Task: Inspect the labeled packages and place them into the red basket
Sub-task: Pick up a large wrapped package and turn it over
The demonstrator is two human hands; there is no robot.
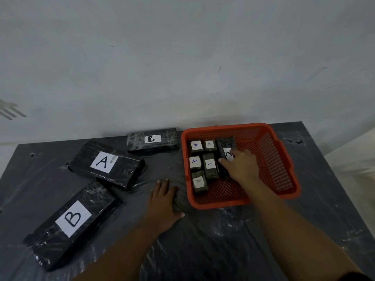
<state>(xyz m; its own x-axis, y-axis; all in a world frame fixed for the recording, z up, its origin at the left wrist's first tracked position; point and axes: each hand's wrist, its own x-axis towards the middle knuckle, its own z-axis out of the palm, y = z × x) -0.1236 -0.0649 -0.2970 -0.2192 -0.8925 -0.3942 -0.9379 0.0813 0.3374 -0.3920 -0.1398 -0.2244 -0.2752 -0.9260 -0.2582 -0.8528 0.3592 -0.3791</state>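
Observation:
The red basket [280, 159] stands on the dark table at centre right. Inside lie several small black packages labelled A [210, 164]. My right hand [242, 166] reaches into the basket and grips a long black package labelled C [227, 148], which stands on its edge beside the small ones. My left hand [164, 201] rests flat on the table just left of the basket, holding nothing. Three larger black packages lie on the table to the left: one labelled B [153, 139] at the back, one labelled A [106, 164], and one labelled B [73, 222] nearest me.
The table [223, 240] is covered in wrinkled clear plastic film. A pale wall rises right behind the table's far edge. The table's right edge runs close past the basket, with a light floor beyond it.

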